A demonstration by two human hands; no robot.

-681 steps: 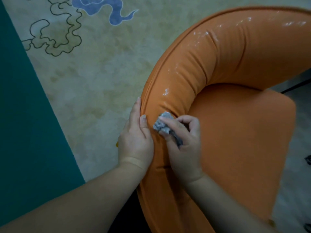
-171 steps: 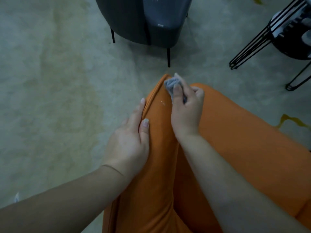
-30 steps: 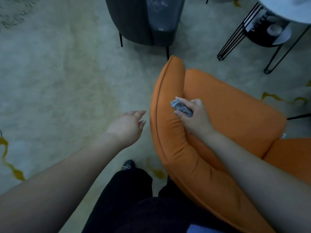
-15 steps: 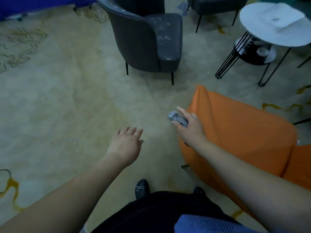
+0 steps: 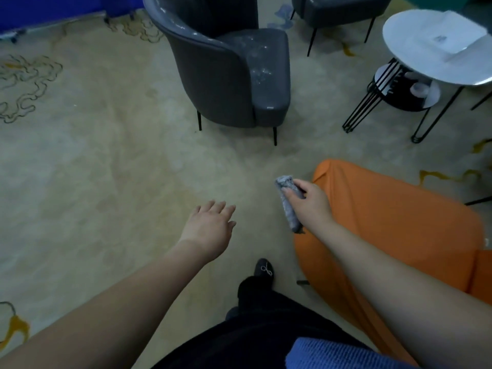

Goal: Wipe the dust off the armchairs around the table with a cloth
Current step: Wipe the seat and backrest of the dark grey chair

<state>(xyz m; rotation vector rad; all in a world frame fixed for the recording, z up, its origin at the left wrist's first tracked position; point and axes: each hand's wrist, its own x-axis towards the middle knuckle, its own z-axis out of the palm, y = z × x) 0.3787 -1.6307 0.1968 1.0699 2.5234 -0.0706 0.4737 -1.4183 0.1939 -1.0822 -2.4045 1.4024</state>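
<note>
- The grey cloth (image 5: 288,203) is bunched into a roll and hangs in the air just left of the orange armchair's edge, above the carpet, touching no chair.
- The right hand (image 5: 310,202) grips the cloth, with the fingers curled round its upper part and the thumb pressed along it; the lower end of the cloth hangs below the palm.
- The left hand (image 5: 207,230) floats over the carpet with its palm down, its fingers straight and lightly spread, holding nothing.
- The orange armchair (image 5: 394,222) fills the lower right; its rounded back edge runs just beside the right wrist, and the forearm crosses in front of it.
- A dark grey armchair (image 5: 229,75) stands ahead at upper centre on thin black legs, with pale dusty specks on its seat and glossy streaks on its rim.
- A 2nd dark grey armchair (image 5: 338,9) shows in part at the top, behind the 1st.
- A round white table (image 5: 415,57) on black wire legs stands at upper right, with a white sheet on top and a lower shelf carrying small items too blurred to name.
- The beige carpet (image 5: 106,155) with faint outlined swirls and yellow marks lies open across the whole left side and between the orange chair and the grey one.
- A blue panel (image 5: 53,9) borders the carpet at top left.
- A black shoe (image 5: 263,270) and dark trousers stand on the carpet just left of the orange chair's base.
</note>
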